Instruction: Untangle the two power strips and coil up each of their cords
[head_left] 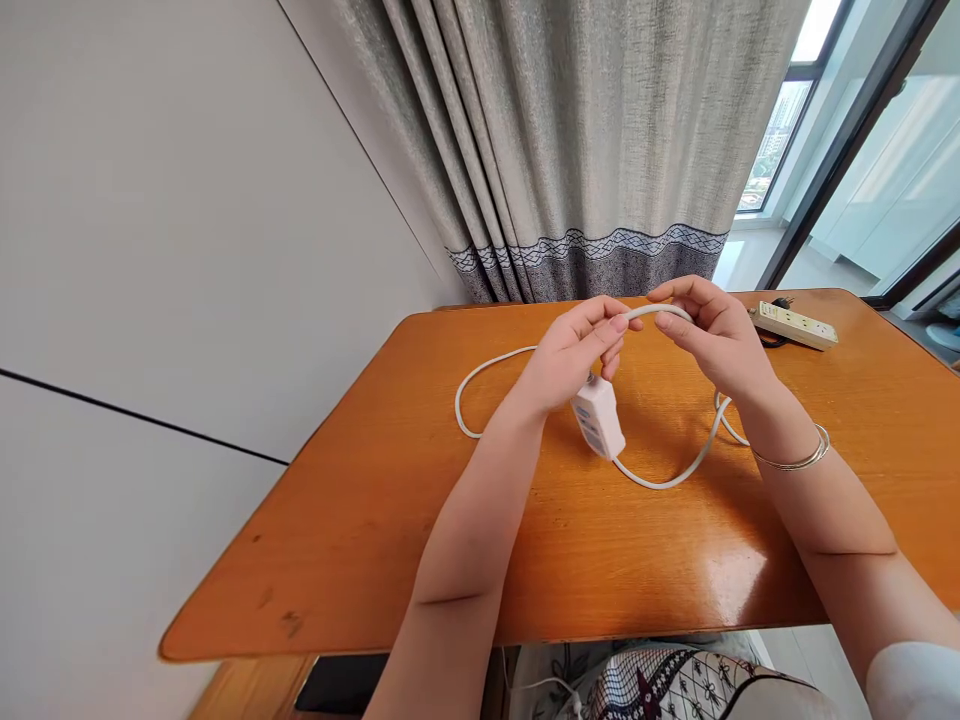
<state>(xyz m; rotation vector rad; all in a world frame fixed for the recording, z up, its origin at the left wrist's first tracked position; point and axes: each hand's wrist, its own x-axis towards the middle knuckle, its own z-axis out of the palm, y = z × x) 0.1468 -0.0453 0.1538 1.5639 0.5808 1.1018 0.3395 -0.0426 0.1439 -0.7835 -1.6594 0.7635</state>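
A white cable [658, 310] arches between my two hands above the wooden table. My left hand [574, 350] pinches it between thumb and fingers. Just below that hand is a small white power strip [598, 418], tilted, with sockets along its face; whether the fingers also hold it is hidden. From its lower end the cable loops over the tabletop toward my right wrist. My right hand [716, 335] has its thumb and fingers around the other end of the arch. More of the cable curls on the table left of my left hand.
A cream power strip [795, 325] with a black cord lies at the table's far right. The wooden table [360, 520] has rounded corners. Behind it hangs a grey curtain [600, 130], with a white wall at left and glass doors at right.
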